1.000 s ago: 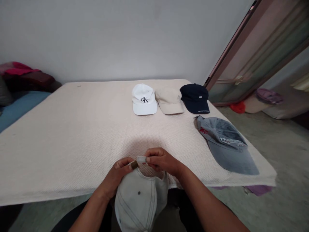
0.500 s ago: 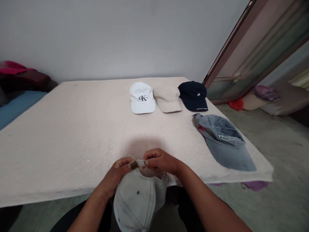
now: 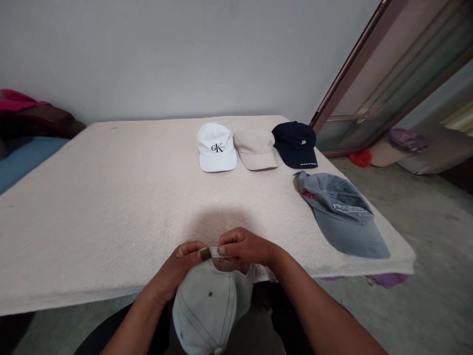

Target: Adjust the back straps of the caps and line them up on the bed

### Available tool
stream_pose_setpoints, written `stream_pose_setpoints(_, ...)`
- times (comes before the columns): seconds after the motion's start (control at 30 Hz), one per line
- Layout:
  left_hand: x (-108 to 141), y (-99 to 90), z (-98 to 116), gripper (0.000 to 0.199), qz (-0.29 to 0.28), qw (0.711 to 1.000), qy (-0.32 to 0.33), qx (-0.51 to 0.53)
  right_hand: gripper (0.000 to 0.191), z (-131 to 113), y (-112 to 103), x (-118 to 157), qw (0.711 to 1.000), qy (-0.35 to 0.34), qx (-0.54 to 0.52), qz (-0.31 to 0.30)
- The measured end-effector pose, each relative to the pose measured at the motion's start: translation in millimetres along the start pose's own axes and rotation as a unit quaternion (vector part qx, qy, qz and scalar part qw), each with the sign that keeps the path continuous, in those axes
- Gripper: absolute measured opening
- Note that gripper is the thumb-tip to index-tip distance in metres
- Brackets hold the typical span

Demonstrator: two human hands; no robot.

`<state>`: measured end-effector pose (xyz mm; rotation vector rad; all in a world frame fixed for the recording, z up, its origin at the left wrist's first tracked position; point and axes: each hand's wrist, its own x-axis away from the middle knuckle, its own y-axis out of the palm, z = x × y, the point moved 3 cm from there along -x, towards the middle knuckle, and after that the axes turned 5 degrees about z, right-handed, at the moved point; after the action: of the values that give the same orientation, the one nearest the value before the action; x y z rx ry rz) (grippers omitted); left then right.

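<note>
A light grey baseball cap [image 3: 207, 305] hangs at the table's front edge, its back opening turned away from me. My left hand [image 3: 181, 266] pinches the brass-coloured buckle [image 3: 205, 254] at the end of its back strap. My right hand [image 3: 246, 246] is closed on the pale strap [image 3: 215, 252], just right of the buckle. The strap spans the short gap between both hands. The cap's brim is out of sight below.
The table wears a cream cloth [image 3: 111, 207]. Along its back right lie a white cap [image 3: 216, 148], a beige cap [image 3: 255, 148] and a navy cap [image 3: 295, 144]. A grey-blue cap [image 3: 340, 212] rests near the right edge. Behind stands a wall [image 3: 166, 59].
The right fingers have shifted slightly left along the strap, toward the buckle. The left hand still holds the buckle. The view has moved a little.
</note>
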<state>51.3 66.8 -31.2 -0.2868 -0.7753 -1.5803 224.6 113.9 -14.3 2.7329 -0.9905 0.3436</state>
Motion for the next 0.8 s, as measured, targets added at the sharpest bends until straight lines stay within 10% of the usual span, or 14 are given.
stream_pose_setpoints(0.8,-1,-2.6,-11,0.019,-0.002,0.997,-0.054,-0.059,0.023,3,1,0,1.0,-0.022,-0.007,0.015)
